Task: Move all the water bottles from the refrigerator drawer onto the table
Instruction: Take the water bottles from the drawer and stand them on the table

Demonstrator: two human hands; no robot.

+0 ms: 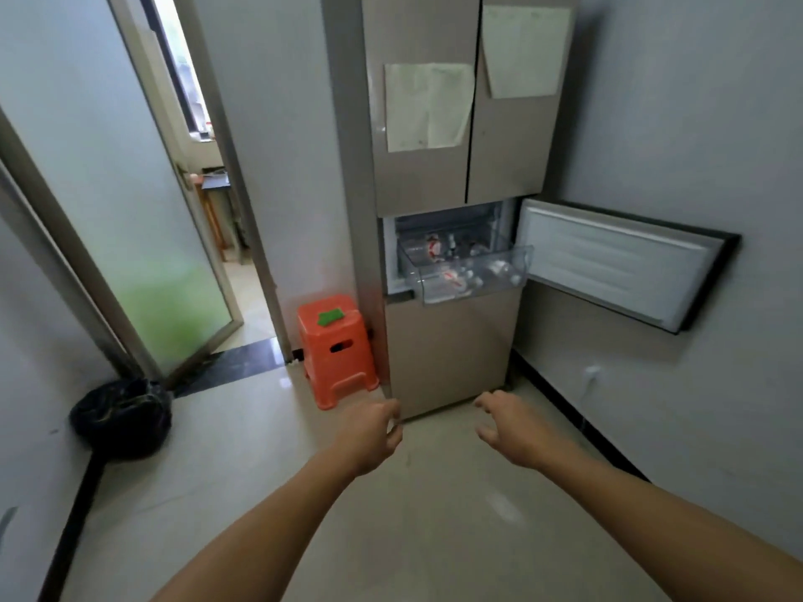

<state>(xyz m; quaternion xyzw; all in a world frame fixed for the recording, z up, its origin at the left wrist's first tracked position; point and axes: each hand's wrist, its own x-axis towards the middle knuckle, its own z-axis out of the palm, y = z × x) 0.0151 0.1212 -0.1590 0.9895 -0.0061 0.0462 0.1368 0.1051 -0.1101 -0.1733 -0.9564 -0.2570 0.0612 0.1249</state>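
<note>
Both forearms stretched forward over pale floor tiles, empty. Left hand [373, 433] palm inward, fingers loosely curled, thumb apart, holding nothing. Right hand [512, 427] palm down, fingers spread wide and bent at the tips, also holding nothing.

Well beyond the fingertips, a beige refrigerator [452, 349] with its middle door [617, 258] swung open to the right. Clear drawer [467, 271] pulled out, straight ahead of and above both hands. Inside, water bottles [452, 278] lying on their sides, long axes roughly level, ends pointing different ways; red-and-white labels visible, writing too blurred to read.

Two paper sheets [428, 106] stuck on the upper doors, text illegible. Left of the left fingers, an orange stool [336, 351] beside the refrigerator; farther left, a black bag [121, 417] on the floor.
</note>
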